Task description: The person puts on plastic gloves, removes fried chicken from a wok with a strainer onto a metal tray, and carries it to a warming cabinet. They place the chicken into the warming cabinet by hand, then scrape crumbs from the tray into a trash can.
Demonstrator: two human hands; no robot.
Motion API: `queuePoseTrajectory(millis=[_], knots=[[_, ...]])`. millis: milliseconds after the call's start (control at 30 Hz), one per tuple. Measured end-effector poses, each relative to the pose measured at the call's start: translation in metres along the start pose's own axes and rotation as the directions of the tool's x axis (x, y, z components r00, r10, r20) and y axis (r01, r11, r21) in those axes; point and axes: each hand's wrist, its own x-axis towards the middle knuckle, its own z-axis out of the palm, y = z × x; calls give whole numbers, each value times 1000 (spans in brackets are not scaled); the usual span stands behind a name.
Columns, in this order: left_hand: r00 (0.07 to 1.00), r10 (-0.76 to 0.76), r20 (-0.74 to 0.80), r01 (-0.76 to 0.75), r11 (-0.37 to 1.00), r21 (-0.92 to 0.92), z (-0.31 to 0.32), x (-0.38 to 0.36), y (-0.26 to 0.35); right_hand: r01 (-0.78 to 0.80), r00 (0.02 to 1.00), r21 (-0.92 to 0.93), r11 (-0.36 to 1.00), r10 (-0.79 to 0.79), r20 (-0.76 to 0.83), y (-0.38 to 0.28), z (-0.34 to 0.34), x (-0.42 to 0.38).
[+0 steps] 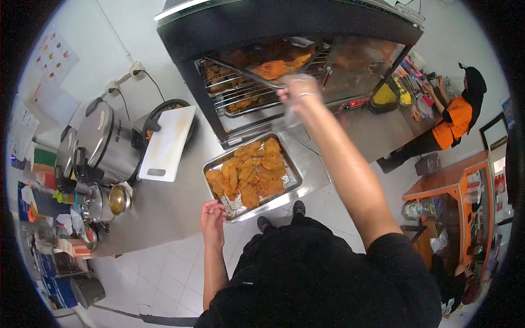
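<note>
My right hand (299, 90), in a clear plastic glove, is raised to the front of a warming cabinet (229, 123). Its fingers are closed around the lower edge of the cabinet's dark-edged glass door (249, 74), where orange-brown fried pieces show in the glass. Below, a metal tray (295, 170) heaped with breaded fried chicken (254, 169) rests by the counter's front edge. My bare left hand (212, 216) is at the tray's near left corner, fingers loosely bent and holding nothing. Inside the cabinet, more fried pieces (240, 104) lie at the wire racks (219, 95).
On the steel counter (164, 210), a white cutting board (169, 143) leans over a dark round pan (188, 128). Large pressure cookers (112, 139) and small pots (117, 199) stand left. A person in orange (456, 123) works at the right; orange shelving (465, 191) stands behind.
</note>
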Motion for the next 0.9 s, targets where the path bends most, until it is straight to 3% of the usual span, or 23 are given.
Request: queuePoseTrajectory(millis=[133,200,267,367,433,500,700,767,900], knots=[[999,-44,18,44,999,21,30,10,-8,96,985,209,973,-62,-164,40,47,-20],[999,-33,36,30,997,76,46,17,-10,71,973,331,941,7,-229,46,59,-37],[997,-34,62,25,988,151,62,29,-10,83,972,308,948,-8,-236,46,62,-62],[985,152,86,-169,954,249,117,65,25,140,976,320,937,-76,-205,67,38,-79],[963,259,72,-268,943,198,158,85,54,148,971,283,948,-85,-223,65,16,-96],[939,303,163,-332,923,197,180,108,74,165,969,230,959,-114,-219,62,-11,-113],[963,168,212,-190,978,83,224,81,81,116,957,-37,993,-121,-262,58,-114,-163],[979,84,187,-99,992,76,230,59,75,240,943,-97,966,-256,-211,87,-166,-161],[954,-31,298,-27,982,188,235,4,65,153,954,31,988,-139,-264,92,-238,-187]])
